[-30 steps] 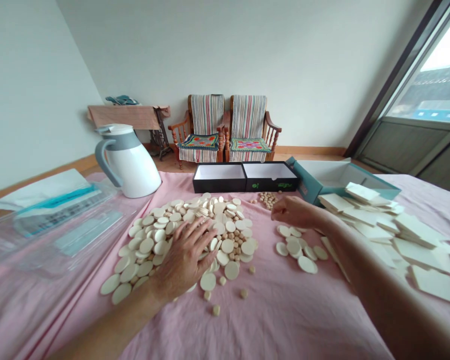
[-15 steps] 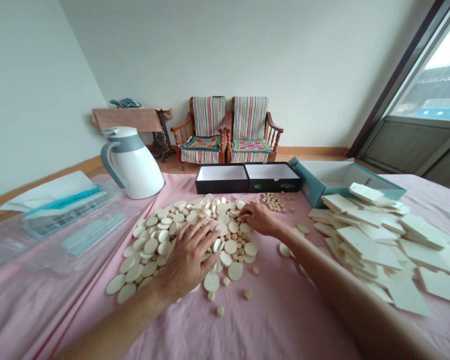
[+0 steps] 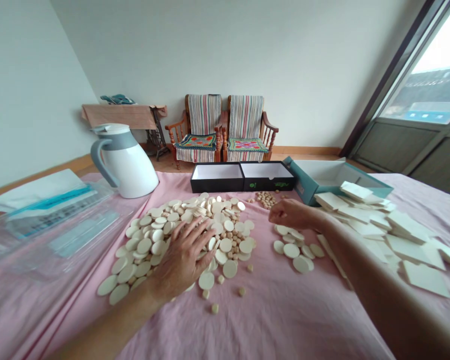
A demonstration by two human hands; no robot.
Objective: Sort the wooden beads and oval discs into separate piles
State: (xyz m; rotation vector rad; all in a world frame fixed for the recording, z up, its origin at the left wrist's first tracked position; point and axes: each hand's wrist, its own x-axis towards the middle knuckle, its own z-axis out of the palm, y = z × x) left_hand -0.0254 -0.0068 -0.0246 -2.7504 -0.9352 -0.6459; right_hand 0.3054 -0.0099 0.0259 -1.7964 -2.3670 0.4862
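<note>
My left hand (image 3: 185, 255) lies open, fingers spread, on the near side of a large pile of pale wooden discs (image 3: 144, 245). Small wooden beads (image 3: 235, 245) show among the discs at the pile's right side. My right hand (image 3: 292, 214) is closed, fingers curled, over the cloth to the right of the pile. Whatever it may hold is hidden. Just below it lies a smaller group of discs (image 3: 291, 250). A little cluster of beads (image 3: 265, 200) sits beyond it, to the left.
Two black boxes (image 3: 216, 185) with white insides stand behind the piles, beside a teal box (image 3: 303, 180). Square wooden tiles (image 3: 363, 215) are heaped at right. A white jug (image 3: 135, 167) and clear plastic packaging (image 3: 82, 235) are at left. Several loose beads lie on the pink cloth (image 3: 262, 320).
My right hand has moved right, from the edge of the big pile to above the smaller disc group, and its fingers are curled. My left hand stays on the pile. The view has shifted slightly.
</note>
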